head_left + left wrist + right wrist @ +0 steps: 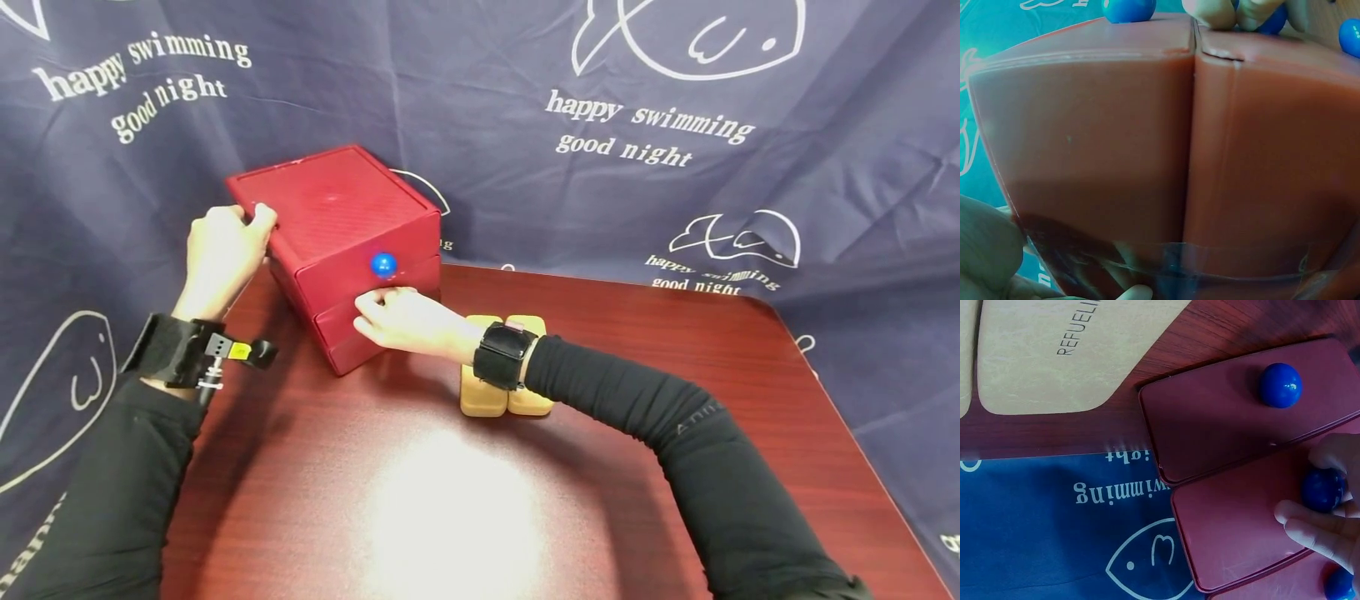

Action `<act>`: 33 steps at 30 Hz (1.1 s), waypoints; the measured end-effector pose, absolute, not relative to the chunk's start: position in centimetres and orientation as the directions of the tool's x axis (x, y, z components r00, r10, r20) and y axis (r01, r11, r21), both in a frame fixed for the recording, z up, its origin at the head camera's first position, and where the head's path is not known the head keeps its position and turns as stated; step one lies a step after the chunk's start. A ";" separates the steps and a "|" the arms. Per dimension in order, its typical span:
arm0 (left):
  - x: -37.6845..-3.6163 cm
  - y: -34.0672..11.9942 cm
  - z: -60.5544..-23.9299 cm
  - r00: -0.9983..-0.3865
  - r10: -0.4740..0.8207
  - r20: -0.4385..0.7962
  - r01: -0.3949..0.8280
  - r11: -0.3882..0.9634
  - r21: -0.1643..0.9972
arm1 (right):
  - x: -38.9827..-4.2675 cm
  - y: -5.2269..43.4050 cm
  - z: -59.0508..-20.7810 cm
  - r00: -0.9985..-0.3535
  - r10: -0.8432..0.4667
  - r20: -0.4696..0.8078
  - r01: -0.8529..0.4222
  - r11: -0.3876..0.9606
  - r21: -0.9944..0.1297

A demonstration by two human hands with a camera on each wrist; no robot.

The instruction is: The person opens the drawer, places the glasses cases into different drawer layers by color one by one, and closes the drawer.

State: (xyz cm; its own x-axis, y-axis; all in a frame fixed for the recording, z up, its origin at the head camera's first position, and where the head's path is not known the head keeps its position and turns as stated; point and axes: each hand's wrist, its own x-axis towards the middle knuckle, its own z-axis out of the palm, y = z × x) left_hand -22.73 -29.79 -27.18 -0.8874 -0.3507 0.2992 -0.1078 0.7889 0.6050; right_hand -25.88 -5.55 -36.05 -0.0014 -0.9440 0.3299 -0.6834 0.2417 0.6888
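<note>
The red drawer box [337, 242] stands at the far left part of the dark red table [465, 500], close to the blue cloth backdrop [525, 100], turned so that one corner faces the person. Its front shows stacked drawers, each with a round blue knob. The top drawer's knob [383, 265] is plain in the head view; the right wrist view shows it [1279, 385] on the uppermost front panel, with the next drawer [1241, 531] set slightly forward of it.

The right hand [401, 321] reaches across to that second drawer, and in the right wrist view its fingertips [1310, 525] are curled round the second blue knob [1321, 489], pinching it. A third knob [1339, 582] peeks in at the lower edge.

The left hand [221, 254] is pressed to the box's left rear side, fingers hooked over the top edge, its grip clasping the box; the left wrist view shows the box's side wall [1147, 156] filling the frame.

Just behind the right wrist, two tan wooden blocks [504, 392] lie side by side on the table, touching each other and standing near the box. Both forearms wear black sleeves and black wrist straps.
</note>
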 end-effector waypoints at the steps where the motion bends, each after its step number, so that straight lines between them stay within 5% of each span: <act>1: -22.8 -29.8 -27.2 -0.888 -0.350 0.300 -0.107 0.789 0.605 | -25.9 -5.5 -36.0 -0.004 -0.945 0.327 -0.684 0.241 0.688; 16: -22.7 -29.8 -27.2 -0.888 -0.353 0.296 -0.112 0.789 0.604 | -24.7 -4.2 -35.6 -0.089 -0.947 0.309 -0.682 0.284 0.674; 33: -22.8 -29.7 -27.3 -0.885 -0.349 0.307 -0.103 0.791 0.604 | -24.3 -2.8 -37.4 0.087 -0.965 0.248 -0.642 0.136 0.755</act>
State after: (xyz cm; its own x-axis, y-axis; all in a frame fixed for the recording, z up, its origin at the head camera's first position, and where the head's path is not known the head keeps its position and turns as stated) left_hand -22.81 -29.74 -27.26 -0.8853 -0.3494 0.3069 -0.1028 0.7905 0.6037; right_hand -24.26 -2.79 -37.41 0.0873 -0.9647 0.2484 -0.6416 0.1363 0.7549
